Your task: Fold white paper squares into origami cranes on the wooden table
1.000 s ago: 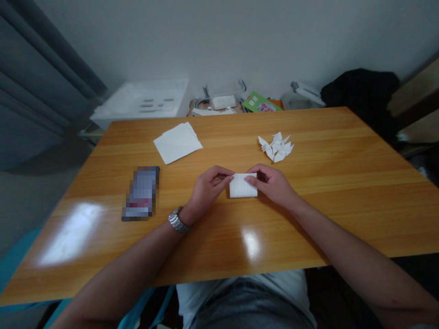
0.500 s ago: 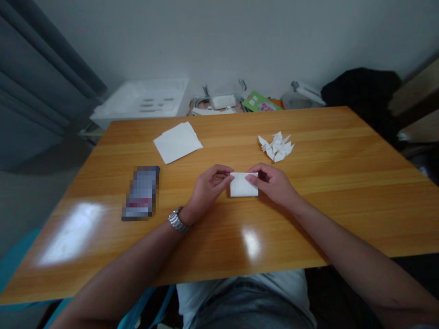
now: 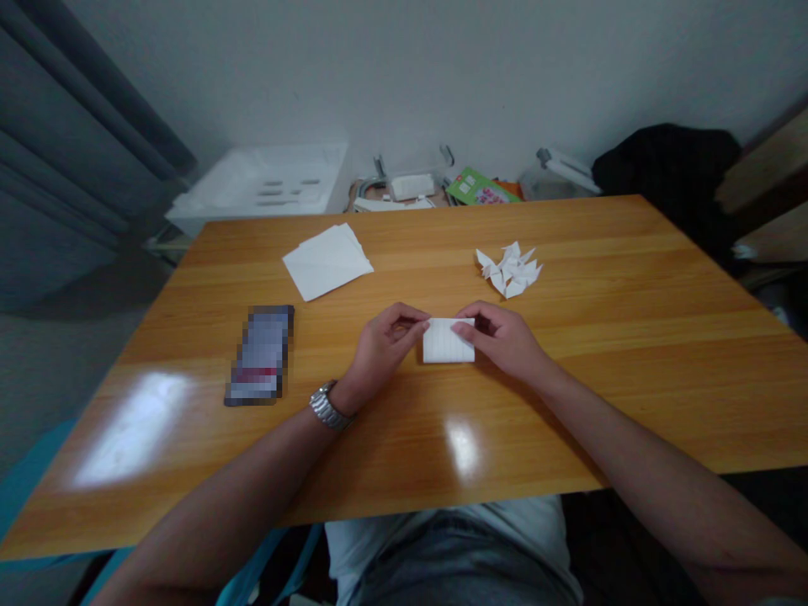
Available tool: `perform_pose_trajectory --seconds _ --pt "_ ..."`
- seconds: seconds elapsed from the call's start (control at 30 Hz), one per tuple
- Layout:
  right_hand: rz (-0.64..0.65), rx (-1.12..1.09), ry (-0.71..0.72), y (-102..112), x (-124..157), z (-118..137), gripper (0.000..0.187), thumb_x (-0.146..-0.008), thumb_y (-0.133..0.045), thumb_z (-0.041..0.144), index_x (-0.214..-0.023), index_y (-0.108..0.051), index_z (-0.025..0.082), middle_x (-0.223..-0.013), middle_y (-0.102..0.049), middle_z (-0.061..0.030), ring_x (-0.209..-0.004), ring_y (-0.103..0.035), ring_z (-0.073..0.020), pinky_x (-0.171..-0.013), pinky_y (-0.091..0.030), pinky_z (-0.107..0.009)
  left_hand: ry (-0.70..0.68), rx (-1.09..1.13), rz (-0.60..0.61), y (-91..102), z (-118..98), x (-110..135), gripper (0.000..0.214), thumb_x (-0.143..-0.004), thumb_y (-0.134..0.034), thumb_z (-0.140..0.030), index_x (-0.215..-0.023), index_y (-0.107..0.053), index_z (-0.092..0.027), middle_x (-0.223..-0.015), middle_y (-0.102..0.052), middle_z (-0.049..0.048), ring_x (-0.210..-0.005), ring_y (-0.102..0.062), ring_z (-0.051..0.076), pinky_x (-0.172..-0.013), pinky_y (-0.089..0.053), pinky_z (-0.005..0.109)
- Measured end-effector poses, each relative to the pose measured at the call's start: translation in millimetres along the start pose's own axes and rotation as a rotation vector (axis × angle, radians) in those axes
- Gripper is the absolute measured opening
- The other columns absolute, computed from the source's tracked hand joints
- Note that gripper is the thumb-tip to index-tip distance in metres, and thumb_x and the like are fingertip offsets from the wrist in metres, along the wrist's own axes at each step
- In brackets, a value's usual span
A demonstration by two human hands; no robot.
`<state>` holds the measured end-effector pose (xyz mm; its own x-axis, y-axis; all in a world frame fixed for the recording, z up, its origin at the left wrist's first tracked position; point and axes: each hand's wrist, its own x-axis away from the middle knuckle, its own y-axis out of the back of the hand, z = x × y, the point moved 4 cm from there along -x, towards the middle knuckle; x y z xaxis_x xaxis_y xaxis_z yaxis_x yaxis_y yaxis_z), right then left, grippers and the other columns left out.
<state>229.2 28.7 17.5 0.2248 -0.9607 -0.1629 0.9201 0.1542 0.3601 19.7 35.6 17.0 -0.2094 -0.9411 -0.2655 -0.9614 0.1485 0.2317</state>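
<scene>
A small folded white sheet of lined paper (image 3: 447, 343) lies on the wooden table (image 3: 619, 337) in front of me. My left hand (image 3: 384, 345), with a metal watch on the wrist, pinches the paper's upper left corner with curled fingers. My right hand (image 3: 502, 338) pinches its upper right corner, thumb on top of the sheet. Both hands rest on the table.
A stack of white paper sheets (image 3: 326, 261) lies at the back left. A pile of folded white paper shapes (image 3: 510, 269) sits at the back right. A phone (image 3: 260, 355) lies to the left. Behind the table are a white tray (image 3: 265, 185), boxes and a dark bag (image 3: 662, 168).
Both hands and the folded paper have stayed almost still; the paper shifted very slightly to the right a second ago.
</scene>
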Motion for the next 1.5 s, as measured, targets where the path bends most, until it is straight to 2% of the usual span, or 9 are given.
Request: perform_pose_trajectory --seconds 0.23,0.53,0.77,0.97,1.1,1.17,1.3,1.37,1.5 --pt "-0.006 0.02 0.005 0 0 1 0.025 -0.09 -0.069 0.046 -0.094 -0.07 0.021 -0.084 -0.07 -0.0028 -0.074 -0.06 -0.0184 -0.068 -0.046 -0.031 -0.022 -0.029 0.011 0.8 -4 1 0.022 -0.093 -0.07 -0.037 -0.101 -0.073 -0.017 -0.101 -0.075 0.0079 -0.094 -0.071 0.018 -0.086 -0.059 0.029" --pt "0.019 0.003 -0.005 -2 0 0 0.024 -0.091 -0.069 0.045 -0.093 -0.069 0.021 -0.084 -0.068 -0.0022 -0.074 -0.059 -0.0176 -0.067 -0.045 -0.03 -0.012 -0.075 0.013 0.1 -7 2 0.019 -0.093 -0.068 -0.034 -0.099 -0.074 -0.016 -0.097 -0.075 0.0069 -0.09 -0.071 0.017 -0.083 -0.059 0.028" --pt "0.093 0.058 0.01 -4 0 2 0.025 -0.094 -0.064 0.045 -0.096 -0.069 0.021 -0.088 -0.07 -0.0033 -0.077 -0.061 -0.0186 -0.07 -0.047 -0.03 -0.044 -0.134 0.026 1.4 -7 2 0.017 -0.093 -0.068 -0.032 -0.096 -0.075 -0.017 -0.096 -0.075 0.0063 -0.089 -0.071 0.017 -0.082 -0.059 0.027" --pt "0.164 0.082 0.023 -7 1 2 0.029 -0.096 -0.061 0.048 -0.098 -0.073 0.021 -0.094 -0.075 -0.0048 -0.083 -0.066 -0.0199 -0.074 -0.049 -0.031 -0.111 -0.216 0.12 -2.0 -9 2 0.015 -0.094 -0.067 -0.031 -0.098 -0.076 -0.02 -0.096 -0.076 0.0054 -0.089 -0.071 0.017 -0.08 -0.057 0.027" --pt "0.18 0.125 0.041 -9 2 4 0.027 -0.096 -0.062 0.045 -0.093 -0.074 0.021 -0.089 -0.076 -0.0039 -0.079 -0.067 -0.0192 -0.072 -0.049 -0.031 -0.153 -0.225 0.156 -5.3 -11 4 0.015 -0.094 -0.069 -0.033 -0.098 -0.076 -0.02 -0.097 -0.076 0.0057 -0.091 -0.071 0.017 -0.083 -0.057 0.028" --pt "0.174 0.133 0.045 -9 2 6 0.026 -0.096 -0.062 0.044 -0.09 -0.074 0.021 -0.085 -0.075 -0.0031 -0.076 -0.066 -0.0183 -0.071 -0.048 -0.03 -0.12 -0.198 0.148 -6.5 -9 4 0.016 -0.093 -0.069 -0.033 -0.1 -0.076 -0.02 -0.097 -0.076 0.0058 -0.09 -0.071 0.017 -0.083 -0.058 0.028" --pt "0.106 0.112 0.02 -8 2 7 0.026 -0.095 -0.064 0.043 -0.086 -0.073 0.02 -0.082 -0.074 -0.0029 -0.075 -0.064 -0.0179 -0.07 -0.047 -0.03 0.03 0.014 0.111 -8.4 2 4 0.029 -0.09 -0.072 -0.032 -0.114 -0.07 -0.018 -0.096 -0.074 0.0055 -0.087 -0.072 0.016 -0.078 -0.06 0.026" --pt "0.054 0.084 -0.001 -5 1 5 0.027 -0.094 -0.064 0.044 -0.085 -0.072 0.02 -0.081 -0.073 -0.003 -0.074 -0.063 -0.0181 -0.068 -0.047 -0.03 0.077 0.08 0.126 -9.9 5 3 0.028 -0.089 -0.072 -0.034 -0.109 -0.069 -0.016 -0.096 -0.075 0.006 -0.087 -0.072 0.017 -0.078 -0.061 0.027" --pt "-0.05 0.026 -0.008 1 0 1 0.028 -0.094 -0.064 0.047 -0.087 -0.071 0.02 -0.079 -0.071 -0.0027 -0.071 -0.061 -0.0177 -0.065 -0.047 -0.03 0.111 0.076 0.197 -12.1 5 3 0.028 -0.089 -0.071 -0.042 -0.098 -0.069 -0.016 -0.096 -0.076 0.007 -0.085 -0.073 0.019 -0.077 -0.061 0.028"
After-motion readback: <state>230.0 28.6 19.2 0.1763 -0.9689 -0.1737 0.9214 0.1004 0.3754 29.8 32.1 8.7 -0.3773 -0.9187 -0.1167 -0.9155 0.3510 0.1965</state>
